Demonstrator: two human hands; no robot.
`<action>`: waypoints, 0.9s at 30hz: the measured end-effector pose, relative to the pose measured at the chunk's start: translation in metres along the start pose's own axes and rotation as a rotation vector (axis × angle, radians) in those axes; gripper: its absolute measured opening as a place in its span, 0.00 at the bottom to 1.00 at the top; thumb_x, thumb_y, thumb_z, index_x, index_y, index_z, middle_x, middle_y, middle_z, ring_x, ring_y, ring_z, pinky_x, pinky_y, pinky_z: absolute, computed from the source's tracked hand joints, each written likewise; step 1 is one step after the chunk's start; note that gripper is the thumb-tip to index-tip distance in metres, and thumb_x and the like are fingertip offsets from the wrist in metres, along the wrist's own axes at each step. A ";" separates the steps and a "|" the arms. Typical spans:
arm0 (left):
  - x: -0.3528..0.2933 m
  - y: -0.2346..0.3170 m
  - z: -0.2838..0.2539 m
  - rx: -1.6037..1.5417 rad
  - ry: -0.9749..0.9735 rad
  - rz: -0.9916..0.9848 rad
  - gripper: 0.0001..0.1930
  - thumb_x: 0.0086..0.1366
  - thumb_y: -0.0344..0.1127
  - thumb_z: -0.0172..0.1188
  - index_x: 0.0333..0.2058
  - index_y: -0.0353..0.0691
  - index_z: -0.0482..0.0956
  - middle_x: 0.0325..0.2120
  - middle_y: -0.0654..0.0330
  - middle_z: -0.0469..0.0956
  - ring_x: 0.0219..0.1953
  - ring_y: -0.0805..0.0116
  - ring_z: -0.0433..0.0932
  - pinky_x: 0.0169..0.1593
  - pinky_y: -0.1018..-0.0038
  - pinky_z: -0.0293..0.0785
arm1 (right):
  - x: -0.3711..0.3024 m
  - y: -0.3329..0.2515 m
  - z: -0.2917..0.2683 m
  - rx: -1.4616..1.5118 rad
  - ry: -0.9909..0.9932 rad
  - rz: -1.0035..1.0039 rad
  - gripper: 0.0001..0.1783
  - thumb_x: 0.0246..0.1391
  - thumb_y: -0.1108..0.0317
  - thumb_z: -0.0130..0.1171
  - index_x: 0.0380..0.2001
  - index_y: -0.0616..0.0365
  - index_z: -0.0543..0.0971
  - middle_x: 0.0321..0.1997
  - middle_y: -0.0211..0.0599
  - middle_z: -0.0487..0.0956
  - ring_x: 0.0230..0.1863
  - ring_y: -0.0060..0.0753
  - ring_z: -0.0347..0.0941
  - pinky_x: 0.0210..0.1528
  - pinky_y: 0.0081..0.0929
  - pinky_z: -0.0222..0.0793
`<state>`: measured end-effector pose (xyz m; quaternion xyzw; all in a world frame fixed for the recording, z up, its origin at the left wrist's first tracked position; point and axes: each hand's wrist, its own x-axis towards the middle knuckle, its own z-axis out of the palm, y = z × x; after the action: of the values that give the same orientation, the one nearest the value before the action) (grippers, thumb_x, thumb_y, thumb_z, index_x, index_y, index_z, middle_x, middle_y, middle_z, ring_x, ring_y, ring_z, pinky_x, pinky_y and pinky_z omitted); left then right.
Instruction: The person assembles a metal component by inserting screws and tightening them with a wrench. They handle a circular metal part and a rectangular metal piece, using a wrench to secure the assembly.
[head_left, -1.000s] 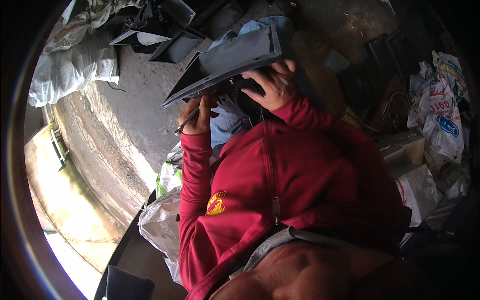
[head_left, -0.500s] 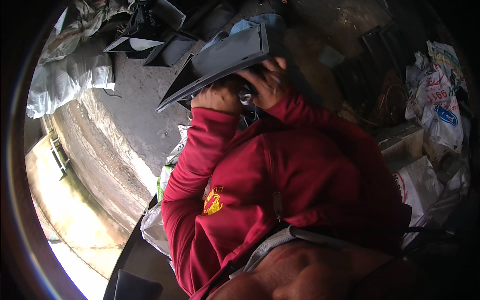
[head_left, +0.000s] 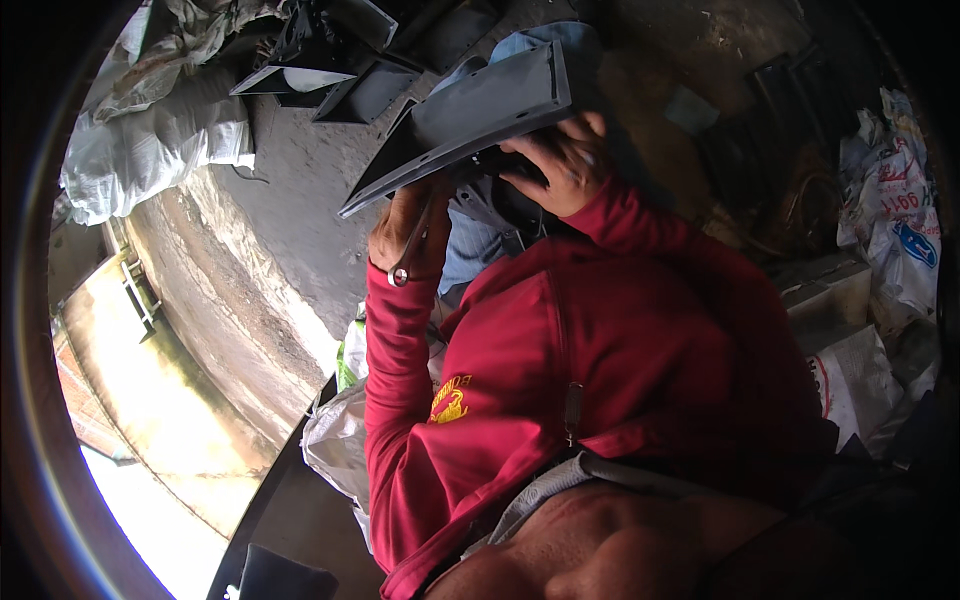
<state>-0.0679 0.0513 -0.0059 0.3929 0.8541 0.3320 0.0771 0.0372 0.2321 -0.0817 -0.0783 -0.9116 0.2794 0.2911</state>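
Grey metal fills the top of your view: a flat flanged bracket [head_left: 470,120], tilted, held up in front of your chest. Your right hand [head_left: 560,165] is cupped under its right end, fingers curled against the underside. Your left hand [head_left: 410,230] is closed round a slim steel wrench [head_left: 412,245] just below the bracket's lower edge. More dark brackets [head_left: 330,70] lie on the concrete floor [head_left: 280,250] beyond, beside white sacks [head_left: 160,130].

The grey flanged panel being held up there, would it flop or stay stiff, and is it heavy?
The grey flanged panel probably stays stiff: its edges look straight though it is held near one end. Likely weighty, since the left hand and right hand both support it.
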 end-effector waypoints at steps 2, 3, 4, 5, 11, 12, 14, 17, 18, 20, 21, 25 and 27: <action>-0.002 -0.007 0.000 0.005 -0.063 -0.042 0.08 0.58 0.29 0.60 0.38 0.40 0.80 0.28 0.56 0.81 0.30 0.57 0.82 0.32 0.69 0.76 | 0.002 -0.001 -0.002 -0.012 0.005 -0.008 0.33 0.33 0.59 0.72 0.49 0.34 0.75 0.34 0.16 0.76 0.40 0.24 0.69 0.45 0.35 0.54; -0.004 -0.009 0.000 0.008 -0.094 -0.066 0.08 0.58 0.29 0.61 0.38 0.40 0.80 0.28 0.55 0.81 0.29 0.57 0.82 0.31 0.69 0.76 | 0.002 -0.001 -0.003 -0.017 0.005 -0.013 0.33 0.33 0.59 0.71 0.49 0.34 0.75 0.34 0.16 0.76 0.40 0.24 0.68 0.45 0.34 0.55; -0.003 -0.011 0.001 0.011 -0.048 -0.013 0.08 0.57 0.29 0.63 0.37 0.39 0.81 0.28 0.55 0.81 0.29 0.57 0.82 0.31 0.69 0.76 | 0.002 -0.002 -0.003 -0.008 0.009 -0.012 0.33 0.33 0.58 0.71 0.49 0.34 0.75 0.35 0.16 0.76 0.40 0.24 0.68 0.45 0.34 0.55; 0.000 -0.014 0.004 0.011 0.000 0.045 0.08 0.56 0.30 0.64 0.37 0.39 0.81 0.29 0.54 0.81 0.28 0.57 0.82 0.30 0.69 0.76 | 0.002 -0.001 -0.003 -0.003 0.015 -0.014 0.33 0.33 0.58 0.71 0.49 0.34 0.75 0.35 0.16 0.76 0.40 0.24 0.68 0.45 0.34 0.55; 0.009 0.002 0.010 0.041 0.030 0.019 0.09 0.54 0.30 0.67 0.35 0.39 0.81 0.28 0.53 0.81 0.27 0.57 0.81 0.29 0.69 0.76 | 0.003 -0.001 -0.006 -0.004 -0.016 -0.002 0.32 0.35 0.58 0.71 0.50 0.34 0.74 0.40 0.16 0.76 0.43 0.24 0.68 0.47 0.34 0.55; 0.009 0.006 0.014 0.043 0.054 0.038 0.09 0.54 0.30 0.66 0.35 0.39 0.81 0.28 0.54 0.81 0.27 0.57 0.81 0.29 0.69 0.75 | 0.003 -0.001 -0.006 -0.001 -0.013 -0.001 0.32 0.35 0.58 0.70 0.50 0.34 0.74 0.42 0.16 0.76 0.44 0.24 0.68 0.47 0.35 0.55; 0.013 0.011 0.021 0.064 0.065 0.122 0.09 0.54 0.29 0.66 0.35 0.39 0.81 0.28 0.55 0.81 0.27 0.55 0.81 0.30 0.68 0.75 | 0.003 -0.001 -0.007 -0.002 -0.050 0.007 0.33 0.35 0.58 0.70 0.50 0.34 0.74 0.44 0.15 0.76 0.45 0.24 0.68 0.48 0.35 0.55; 0.012 0.016 0.027 0.107 0.017 0.163 0.09 0.55 0.29 0.63 0.36 0.40 0.80 0.31 0.56 0.81 0.30 0.53 0.79 0.33 0.65 0.75 | 0.002 -0.002 -0.008 -0.004 -0.071 0.024 0.34 0.35 0.58 0.70 0.51 0.33 0.74 0.47 0.15 0.76 0.47 0.25 0.67 0.49 0.36 0.55; 0.013 0.016 0.028 0.152 -0.020 0.211 0.09 0.55 0.30 0.63 0.37 0.41 0.80 0.32 0.55 0.80 0.30 0.53 0.79 0.33 0.65 0.75 | 0.002 -0.002 -0.008 -0.005 -0.073 0.030 0.34 0.35 0.58 0.70 0.51 0.33 0.74 0.47 0.15 0.76 0.48 0.26 0.67 0.49 0.36 0.55; 0.012 0.016 0.031 0.234 -0.083 0.217 0.11 0.55 0.32 0.61 0.38 0.43 0.79 0.33 0.55 0.79 0.32 0.53 0.78 0.34 0.63 0.75 | 0.001 -0.003 -0.007 -0.018 -0.069 0.025 0.34 0.35 0.57 0.70 0.52 0.33 0.73 0.48 0.17 0.76 0.49 0.26 0.67 0.50 0.36 0.55; 0.013 0.017 0.032 0.291 -0.111 0.190 0.11 0.54 0.33 0.61 0.39 0.44 0.79 0.32 0.55 0.79 0.32 0.53 0.78 0.34 0.63 0.75 | 0.001 -0.003 -0.007 -0.023 -0.069 0.020 0.34 0.35 0.57 0.70 0.52 0.33 0.73 0.48 0.17 0.76 0.49 0.27 0.67 0.50 0.36 0.55; 0.022 0.034 0.038 0.470 -0.200 0.115 0.11 0.53 0.35 0.61 0.37 0.45 0.79 0.30 0.55 0.78 0.31 0.51 0.78 0.33 0.61 0.75 | 0.001 -0.006 -0.010 -0.043 -0.133 0.038 0.35 0.36 0.57 0.70 0.53 0.32 0.73 0.49 0.18 0.76 0.50 0.27 0.67 0.50 0.38 0.55; 0.026 0.032 0.038 0.437 -0.171 0.169 0.11 0.53 0.35 0.62 0.36 0.45 0.79 0.29 0.54 0.77 0.30 0.51 0.78 0.32 0.61 0.76 | 0.001 -0.006 -0.008 -0.046 -0.113 0.040 0.35 0.35 0.55 0.70 0.53 0.32 0.73 0.46 0.16 0.76 0.48 0.26 0.67 0.50 0.38 0.54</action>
<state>-0.0510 0.1043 -0.0117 0.4967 0.8602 0.1102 0.0343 0.0415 0.2314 -0.0727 -0.0870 -0.9310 0.2682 0.2317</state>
